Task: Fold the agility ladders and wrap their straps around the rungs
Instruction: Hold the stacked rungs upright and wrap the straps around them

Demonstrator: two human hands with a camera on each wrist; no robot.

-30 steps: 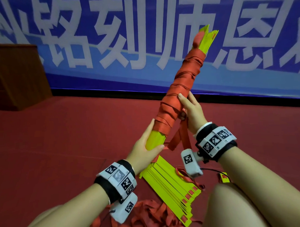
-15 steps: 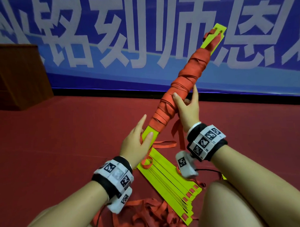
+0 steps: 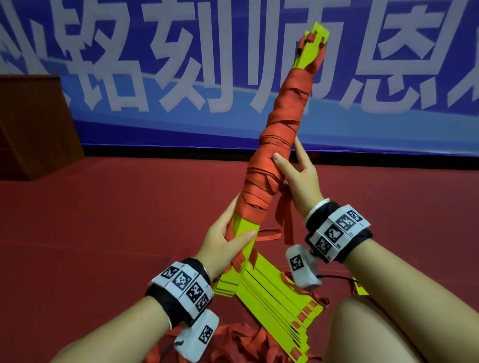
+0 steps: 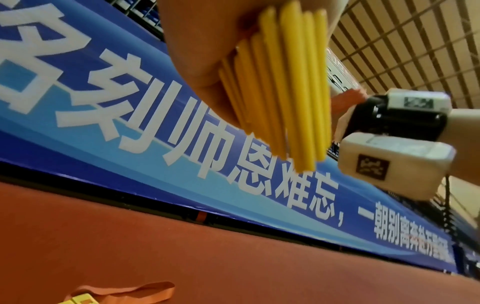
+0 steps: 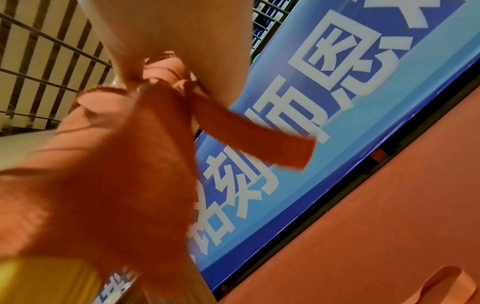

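A bundle of yellow rungs wound in orange strap (image 3: 279,136) slants up to the right in the head view. My left hand (image 3: 229,236) grips its bare yellow lower end (image 4: 285,86), thumb across the front. My right hand (image 3: 295,176) holds the wrapped middle, thumb on the strap and forefinger stretched up behind it. Loose strap ends (image 3: 284,220) hang under the right hand; one strap end (image 5: 257,135) shows in the right wrist view. A second stack of yellow rungs (image 3: 281,310) lies on the floor below, with a heap of orange strap (image 3: 238,347) beside it.
The red floor (image 3: 99,240) spreads all round. A blue banner (image 3: 202,87) with white characters runs along the back wall. A wooden stand (image 3: 27,126) is at the far left. My bare knee (image 3: 374,334) is at the lower right.
The bundle has turned about its length, so its top end now shows a flat face. My left hand has closed round the lower end again after opening. My right hand shifted its hold.
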